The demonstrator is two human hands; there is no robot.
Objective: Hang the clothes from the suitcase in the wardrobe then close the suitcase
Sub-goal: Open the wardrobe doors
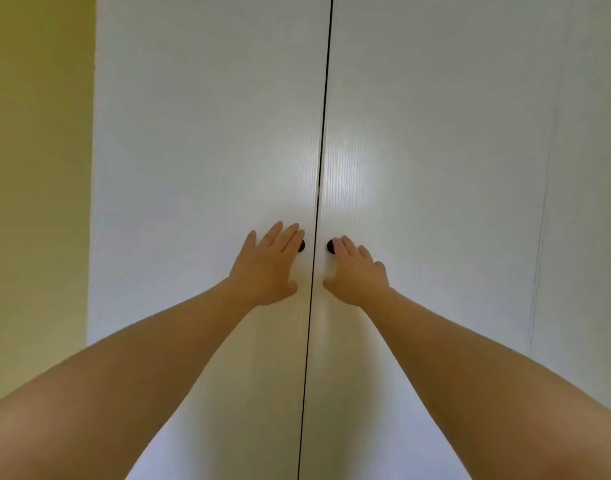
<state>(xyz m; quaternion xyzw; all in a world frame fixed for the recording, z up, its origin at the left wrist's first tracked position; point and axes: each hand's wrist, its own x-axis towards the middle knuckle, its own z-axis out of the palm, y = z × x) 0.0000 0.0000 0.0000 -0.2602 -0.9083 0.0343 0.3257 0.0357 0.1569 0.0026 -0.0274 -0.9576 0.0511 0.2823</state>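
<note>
– Both hands are up at the wardrobe (pixel 210 133): left hand (pixel 267 268) with fingers nearly straight over the left knob (pixel 302 247), right hand (pixel 357 275) with fingers loosely bent onto the right knob (pixel 330 246). Neither has closed round anything yet
– Doors shut?
– Yes, meeting at the seam (pixel 319 188). No suitcase or clothes in sight from here
– Then I'd pinch each knob between thumb and fingers and pull both evenly, stepping back so the doors swing wide enough for hanging

Left hand (pixel 269 266), right hand (pixel 359 273) at dark knobs (pixel 329 246) (wardrobe (pixel 210 133) doors shut).
</note>
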